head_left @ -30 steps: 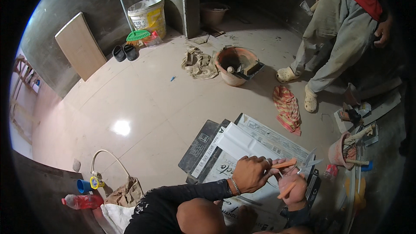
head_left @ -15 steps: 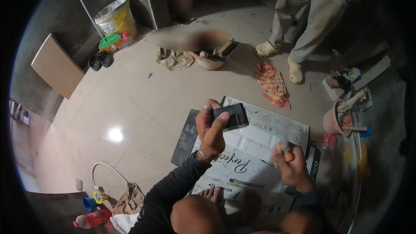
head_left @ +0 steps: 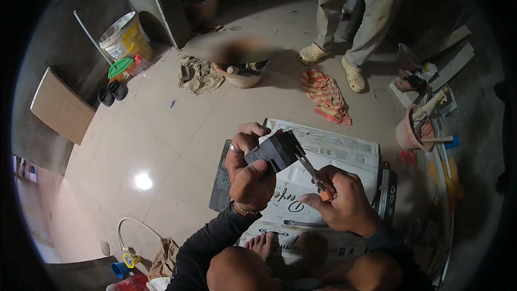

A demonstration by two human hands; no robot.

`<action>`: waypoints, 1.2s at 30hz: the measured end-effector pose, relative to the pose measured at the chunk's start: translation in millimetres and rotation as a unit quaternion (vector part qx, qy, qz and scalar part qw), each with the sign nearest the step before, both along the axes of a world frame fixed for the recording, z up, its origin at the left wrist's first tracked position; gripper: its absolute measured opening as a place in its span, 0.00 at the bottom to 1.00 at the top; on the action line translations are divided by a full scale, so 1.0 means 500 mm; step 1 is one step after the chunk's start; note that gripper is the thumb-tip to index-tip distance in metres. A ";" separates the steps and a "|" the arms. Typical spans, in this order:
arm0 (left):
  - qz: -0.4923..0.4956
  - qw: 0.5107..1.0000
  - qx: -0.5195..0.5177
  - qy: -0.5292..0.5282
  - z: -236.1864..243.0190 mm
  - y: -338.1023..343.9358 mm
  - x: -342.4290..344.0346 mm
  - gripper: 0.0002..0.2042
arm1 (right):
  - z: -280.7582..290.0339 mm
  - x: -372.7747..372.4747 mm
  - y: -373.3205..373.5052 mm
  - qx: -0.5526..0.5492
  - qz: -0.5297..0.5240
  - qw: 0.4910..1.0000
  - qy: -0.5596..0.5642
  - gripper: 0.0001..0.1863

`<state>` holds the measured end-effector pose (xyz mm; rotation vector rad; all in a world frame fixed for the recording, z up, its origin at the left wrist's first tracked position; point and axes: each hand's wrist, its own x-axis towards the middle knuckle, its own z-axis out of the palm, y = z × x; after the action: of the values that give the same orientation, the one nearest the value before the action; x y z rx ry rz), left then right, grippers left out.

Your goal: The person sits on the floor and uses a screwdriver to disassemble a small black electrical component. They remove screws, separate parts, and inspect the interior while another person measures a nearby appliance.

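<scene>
My left hand (head_left: 249, 168) holds a dark grey blocky piece (head_left: 276, 151) raised above the floor. My right hand (head_left: 339, 200) grips a slim metal tool with an orange handle (head_left: 312, 172), and its tip touches the underside of the grey piece. Both hands are over white printed sacks (head_left: 323, 156) spread on the tiled floor, with a dark grey tile (head_left: 219, 183) lying at their left edge. My bare foot (head_left: 263, 245) rests on the sacks below the hands.
A person in light trousers and sandals (head_left: 353, 75) stands at the back. Nearby lie a striped cloth (head_left: 326, 97), a basin with tools (head_left: 242, 74), a bucket (head_left: 125, 36), a leaning board (head_left: 60, 106), a pink tool pot (head_left: 412, 129) and white cable (head_left: 134, 231).
My left hand has turned the grey piece and brought it nearer. My right hand has come up from the sacks and put the tool's tip against it. The view has tilted forward.
</scene>
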<state>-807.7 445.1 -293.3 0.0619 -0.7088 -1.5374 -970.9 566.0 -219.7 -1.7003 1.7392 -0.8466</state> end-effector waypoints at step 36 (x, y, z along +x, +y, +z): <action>0.302 0.856 -0.381 -0.178 0.018 0.006 0.013 0.16 | 0.031 -0.027 0.027 -0.017 0.126 0.987 0.095 0.27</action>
<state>-801.1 448.1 -284.2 -0.0289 -1.4035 -0.5688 -984.2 579.3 -204.0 -2.0294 1.5885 -0.6201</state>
